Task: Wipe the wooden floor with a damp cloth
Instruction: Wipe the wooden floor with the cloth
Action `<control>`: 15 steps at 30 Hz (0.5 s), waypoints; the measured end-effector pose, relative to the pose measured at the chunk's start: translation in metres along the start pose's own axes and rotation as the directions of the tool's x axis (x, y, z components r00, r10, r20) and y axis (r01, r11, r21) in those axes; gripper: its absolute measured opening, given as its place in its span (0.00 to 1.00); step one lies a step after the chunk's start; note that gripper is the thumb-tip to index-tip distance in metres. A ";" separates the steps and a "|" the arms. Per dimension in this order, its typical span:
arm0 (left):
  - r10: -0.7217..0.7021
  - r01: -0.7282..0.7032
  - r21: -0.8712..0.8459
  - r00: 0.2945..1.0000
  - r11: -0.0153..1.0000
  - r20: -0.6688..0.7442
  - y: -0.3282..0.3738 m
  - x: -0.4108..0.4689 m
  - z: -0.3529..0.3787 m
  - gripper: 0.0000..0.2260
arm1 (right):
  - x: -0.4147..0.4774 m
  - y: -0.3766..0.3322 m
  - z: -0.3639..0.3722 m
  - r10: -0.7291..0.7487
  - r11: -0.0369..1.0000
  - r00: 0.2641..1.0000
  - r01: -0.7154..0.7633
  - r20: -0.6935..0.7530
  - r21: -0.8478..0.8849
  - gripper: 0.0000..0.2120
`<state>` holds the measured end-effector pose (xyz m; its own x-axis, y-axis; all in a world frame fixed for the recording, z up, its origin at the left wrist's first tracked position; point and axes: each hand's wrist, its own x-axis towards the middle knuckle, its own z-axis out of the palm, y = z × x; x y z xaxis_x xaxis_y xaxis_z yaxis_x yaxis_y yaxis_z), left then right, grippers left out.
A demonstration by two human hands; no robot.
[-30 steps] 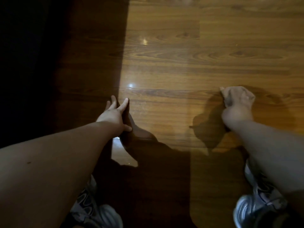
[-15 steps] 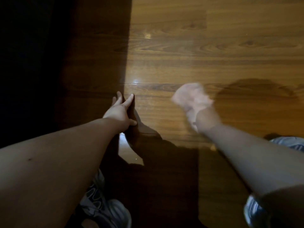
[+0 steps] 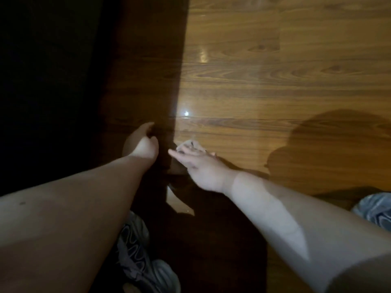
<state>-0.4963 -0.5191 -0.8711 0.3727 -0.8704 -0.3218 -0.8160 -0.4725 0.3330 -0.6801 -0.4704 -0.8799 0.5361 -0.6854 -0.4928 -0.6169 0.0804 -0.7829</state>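
Observation:
The wooden floor fills the view, lit on the right and in deep shadow on the left. My right hand grips a small pale damp cloth and presses it to the floor at the shadow's edge, thumb stretched out to the left. Most of the cloth is hidden under the fingers. My left hand rests on the floor just left of it in the shadow, fingers pointing forward and holding nothing. The two hands are a short gap apart.
A darker damp patch marks the boards at the right. My left shoe sits under my left forearm and my right shoe at the right edge. The far left is black and unreadable.
My right hand has swept the cloth leftward across the boards, from the right side to just beside my left hand. A damp mark stays where it began. My left hand stayed planted.

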 end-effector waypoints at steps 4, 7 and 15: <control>-0.047 0.043 -0.058 0.997 0.997 -0.065 -0.002 -0.054 0.027 0.19 | 0.000 0.031 -0.051 0.207 0.978 0.799 -0.168 -0.564 0.122 0.26; 0.061 -0.062 0.045 0.998 0.997 0.035 0.014 -0.112 0.070 0.26 | 0.013 0.051 -0.088 0.254 0.941 0.689 -0.339 -0.679 0.007 0.26; 0.248 -0.255 0.235 0.967 0.938 0.061 -0.036 -0.072 0.073 0.23 | 0.044 0.038 -0.071 0.177 0.932 0.857 -0.304 -0.485 -0.197 0.31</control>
<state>-0.5257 -0.4291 -0.9248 0.1312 -0.9501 -0.2829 -0.9642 -0.1886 0.1862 -0.7214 -0.5491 -0.9045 0.0706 -0.9237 -0.3766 -0.8513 0.1410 -0.5054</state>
